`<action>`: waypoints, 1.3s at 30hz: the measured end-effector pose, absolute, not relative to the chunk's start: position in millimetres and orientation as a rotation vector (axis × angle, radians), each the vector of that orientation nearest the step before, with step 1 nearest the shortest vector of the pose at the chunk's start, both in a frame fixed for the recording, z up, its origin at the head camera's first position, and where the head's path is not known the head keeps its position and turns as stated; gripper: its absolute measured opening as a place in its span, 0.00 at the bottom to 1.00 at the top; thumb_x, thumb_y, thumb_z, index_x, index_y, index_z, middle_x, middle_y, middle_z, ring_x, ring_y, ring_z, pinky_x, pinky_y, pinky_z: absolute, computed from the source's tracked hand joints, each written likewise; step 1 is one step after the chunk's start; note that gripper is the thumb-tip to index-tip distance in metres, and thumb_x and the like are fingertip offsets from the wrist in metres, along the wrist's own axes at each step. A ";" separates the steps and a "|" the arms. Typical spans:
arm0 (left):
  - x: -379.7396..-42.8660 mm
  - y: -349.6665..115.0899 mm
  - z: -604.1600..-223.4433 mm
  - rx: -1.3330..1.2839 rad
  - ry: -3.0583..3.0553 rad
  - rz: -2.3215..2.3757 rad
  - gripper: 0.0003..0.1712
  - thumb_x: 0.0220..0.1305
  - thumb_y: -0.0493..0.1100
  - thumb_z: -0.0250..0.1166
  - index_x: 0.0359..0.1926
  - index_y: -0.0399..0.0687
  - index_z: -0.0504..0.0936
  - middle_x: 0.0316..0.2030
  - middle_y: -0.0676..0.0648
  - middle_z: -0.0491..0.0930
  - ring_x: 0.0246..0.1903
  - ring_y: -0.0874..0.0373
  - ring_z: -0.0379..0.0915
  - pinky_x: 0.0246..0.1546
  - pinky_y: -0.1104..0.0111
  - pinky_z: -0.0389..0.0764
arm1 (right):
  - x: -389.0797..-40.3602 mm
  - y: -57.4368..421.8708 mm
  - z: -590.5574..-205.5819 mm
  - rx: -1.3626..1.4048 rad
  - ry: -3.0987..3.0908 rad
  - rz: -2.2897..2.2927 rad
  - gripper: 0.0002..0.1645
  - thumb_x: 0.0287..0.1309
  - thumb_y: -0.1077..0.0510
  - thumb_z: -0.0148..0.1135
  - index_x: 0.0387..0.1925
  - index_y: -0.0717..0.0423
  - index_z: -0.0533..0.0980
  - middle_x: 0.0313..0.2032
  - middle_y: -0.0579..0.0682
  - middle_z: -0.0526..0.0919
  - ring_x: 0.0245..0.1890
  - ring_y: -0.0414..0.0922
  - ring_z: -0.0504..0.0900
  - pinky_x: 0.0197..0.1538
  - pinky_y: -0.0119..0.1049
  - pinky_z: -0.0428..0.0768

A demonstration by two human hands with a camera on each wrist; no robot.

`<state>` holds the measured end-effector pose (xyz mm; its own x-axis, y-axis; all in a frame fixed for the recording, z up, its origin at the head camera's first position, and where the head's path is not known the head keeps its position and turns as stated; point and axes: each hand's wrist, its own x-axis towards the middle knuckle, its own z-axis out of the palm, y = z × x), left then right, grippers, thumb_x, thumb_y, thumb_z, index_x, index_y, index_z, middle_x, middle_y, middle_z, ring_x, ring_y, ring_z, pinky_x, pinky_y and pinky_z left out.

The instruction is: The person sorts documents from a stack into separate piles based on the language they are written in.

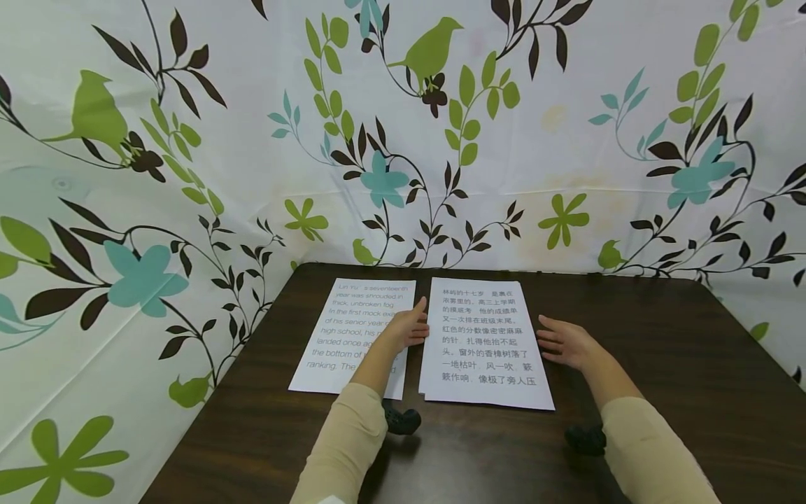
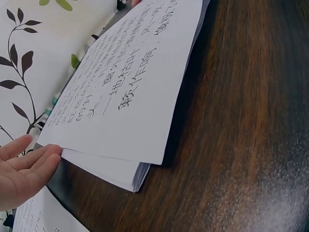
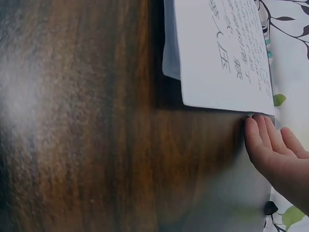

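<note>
A stack of white paper (image 1: pixel 481 343) printed with Chinese text lies on the dark table between the two hands. In the left wrist view the top sheet (image 2: pixel 130 121) sits out of line with the sheets (image 2: pixel 111 169) under it. My left hand (image 1: pixel 408 329) has its fingertips right at the stack's left edge, fingers nearly straight. On the opposite side my right hand (image 1: pixel 569 344) has extended fingers at the right edge. Left of the stack lies a sheet of English text (image 1: pixel 352 329), partly covered by the left hand and forearm.
The dark wooden table (image 1: pixel 661 336) reaches back to a white cloth (image 1: pixel 403 231) patterned with leaves, birds and flowers. Dark wrist-worn devices hang under both forearms, one at the left wrist (image 1: pixel 401 421) and one at the right (image 1: pixel 585 439).
</note>
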<state>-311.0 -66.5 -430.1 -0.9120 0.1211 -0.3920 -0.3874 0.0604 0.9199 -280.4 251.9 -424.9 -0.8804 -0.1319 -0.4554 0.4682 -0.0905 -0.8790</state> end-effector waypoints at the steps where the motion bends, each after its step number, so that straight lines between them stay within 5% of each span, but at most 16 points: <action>1: -311.0 -66.1 -429.9 -0.267 1.981 1.912 0.45 0.50 0.68 0.51 0.53 0.33 0.66 0.44 0.35 0.72 0.41 0.47 0.71 0.41 0.62 0.73 | -280.3 251.1 -425.1 0.362 1.788 -2.022 0.56 0.50 0.42 0.55 0.63 0.63 0.32 0.62 0.66 0.45 0.60 0.59 0.48 0.56 0.50 0.57; 8: -312.9 -65.5 -430.6 -0.348 1.974 1.968 0.32 0.61 0.58 0.46 0.50 0.33 0.68 0.43 0.36 0.73 0.41 0.47 0.72 0.41 0.62 0.72 | -280.2 245.8 -423.7 0.353 1.795 -2.019 0.54 0.51 0.42 0.55 0.63 0.63 0.35 0.61 0.66 0.46 0.59 0.58 0.50 0.55 0.49 0.59; 12: -314.3 -64.7 -432.5 -0.412 1.968 2.010 0.28 0.62 0.55 0.47 0.48 0.33 0.70 0.42 0.38 0.75 0.40 0.49 0.73 0.39 0.63 0.72 | -280.2 242.5 -422.5 0.396 1.836 -2.036 0.50 0.51 0.46 0.57 0.63 0.66 0.42 0.59 0.65 0.54 0.54 0.55 0.60 0.51 0.46 0.65; 17: -316.1 -60.7 -435.6 -0.451 1.957 2.061 0.21 0.60 0.46 0.52 0.47 0.31 0.71 0.40 0.38 0.74 0.36 0.50 0.73 0.37 0.65 0.74 | -279.8 237.4 -424.4 0.520 1.872 -2.128 0.33 0.54 0.58 0.55 0.57 0.69 0.56 0.37 0.53 0.78 0.36 0.44 0.76 0.41 0.36 0.74; 22: -316.7 -55.9 -438.9 -0.451 1.981 2.071 0.17 0.55 0.33 0.55 0.47 0.29 0.70 0.36 0.38 0.74 0.33 0.51 0.73 0.34 0.66 0.76 | -280.8 228.8 -430.5 0.644 1.931 -2.189 0.19 0.52 0.65 0.54 0.46 0.72 0.67 0.21 0.46 0.77 0.22 0.40 0.76 0.28 0.30 0.75; 39: -308.6 -46.5 -446.6 -0.385 2.183 1.947 0.13 0.48 0.28 0.59 0.38 0.27 0.75 0.25 0.42 0.75 0.22 0.57 0.72 0.23 0.69 0.76 | -282.5 212.7 -442.2 0.719 2.266 -1.907 0.23 0.53 0.62 0.53 0.48 0.74 0.66 0.39 0.60 0.72 0.33 0.47 0.71 0.30 0.34 0.71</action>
<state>-308.6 -46.5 -446.6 -0.9480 -0.0658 -0.3115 -0.3170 0.1035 0.9428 -282.5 212.7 -442.2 -0.8846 0.2911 -0.3645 0.4088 0.1076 -0.9063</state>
